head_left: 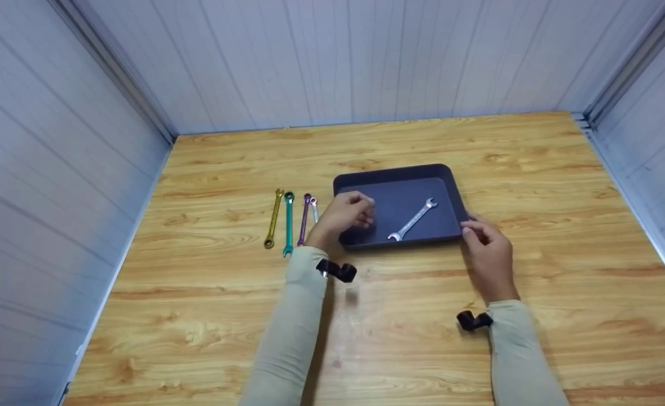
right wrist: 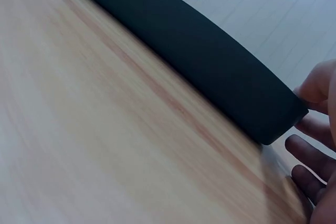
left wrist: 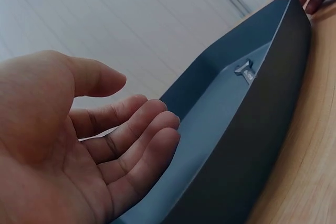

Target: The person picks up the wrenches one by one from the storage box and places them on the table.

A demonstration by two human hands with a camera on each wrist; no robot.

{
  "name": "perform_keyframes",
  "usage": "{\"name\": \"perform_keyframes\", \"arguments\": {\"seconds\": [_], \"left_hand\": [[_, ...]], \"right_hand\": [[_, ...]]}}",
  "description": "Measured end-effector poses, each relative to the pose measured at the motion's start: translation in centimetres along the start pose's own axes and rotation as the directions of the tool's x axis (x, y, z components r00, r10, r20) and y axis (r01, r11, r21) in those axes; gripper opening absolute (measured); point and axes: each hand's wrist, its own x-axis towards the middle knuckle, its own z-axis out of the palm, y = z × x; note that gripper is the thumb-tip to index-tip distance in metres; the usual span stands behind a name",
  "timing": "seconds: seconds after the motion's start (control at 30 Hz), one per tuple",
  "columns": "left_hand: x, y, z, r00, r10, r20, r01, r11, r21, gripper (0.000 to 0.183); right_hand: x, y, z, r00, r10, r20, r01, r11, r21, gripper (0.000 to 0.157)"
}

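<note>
A dark rectangular tray (head_left: 400, 245) lies on the table with a silver open-end wrench (head_left: 414, 220) slanted across its floor. Over the tray's left side is my left hand (head_left: 344, 214), its fingers loosely bent. In the left wrist view nothing is between that hand's thumb and fingers (left wrist: 136, 166). At the tray's near right corner my right hand (head_left: 489, 256) pinches the rim, with the thumb (right wrist: 315, 85) at the top edge and the lower fingers off the wall. Left of the tray lie a gold wrench (head_left: 274, 220), a green wrench (head_left: 289, 223), a purple wrench (head_left: 304, 220) and a smaller silver wrench (head_left: 315, 208), partly hidden by my left hand.
The wood-grain table (head_left: 197, 316) runs back to a pale panel wall (head_left: 332, 62). More panels stand at the left and right sides. A small black camera (head_left: 338, 270) is strapped to the left wrist, another black camera (head_left: 473, 321) to the right.
</note>
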Motion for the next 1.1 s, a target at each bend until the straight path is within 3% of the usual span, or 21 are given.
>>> {"name": "perform_keyframes", "arguments": {"seconds": [0.2, 0.33, 0.57, 0.67, 0.83, 1.1], "left_hand": [[0.1, 0.1, -0.1, 1.0, -0.002, 0.019, 0.001, 0.999, 0.046, 0.03], [0.2, 0.2, 0.0, 1.0, -0.01, 0.015, 0.009, 0.998, 0.055, 0.029], [0.4, 0.4, 0.6, 1.0, -0.008, 0.016, 0.007, 0.997, 0.077, 0.027], [0.7, 0.2, 1.1, 1.0, -0.013, 0.028, 0.01, 0.996, 0.087, 0.028], [1.2, -0.1, 1.5, 0.998, -0.038, 0.048, 0.033, 0.994, 0.101, 0.028], [2.0, -0.5, 2.3, 0.998, -0.057, 0.03, 0.053, 0.992, 0.116, 0.023]], "right_hand": [[0.0, -0.1, 0.6, 0.998, -0.042, 0.04, 0.044, 0.998, -0.045, 0.022], [-0.5, -1.6, 0.6, 0.996, -0.038, 0.079, 0.044, 0.995, -0.086, 0.023], [-0.9, -3.2, 0.6, 0.996, -0.026, 0.087, 0.032, 0.998, -0.059, 0.026], [-0.9, -3.0, 0.6, 0.996, -0.023, 0.083, 0.029, 0.997, -0.065, 0.029], [-0.3, -1.0, 0.5, 0.995, -0.01, 0.1, 0.016, 0.998, -0.058, 0.04], [0.1, 0.5, 0.5, 0.993, 0.015, 0.117, -0.007, 0.998, -0.064, 0.046]]}}
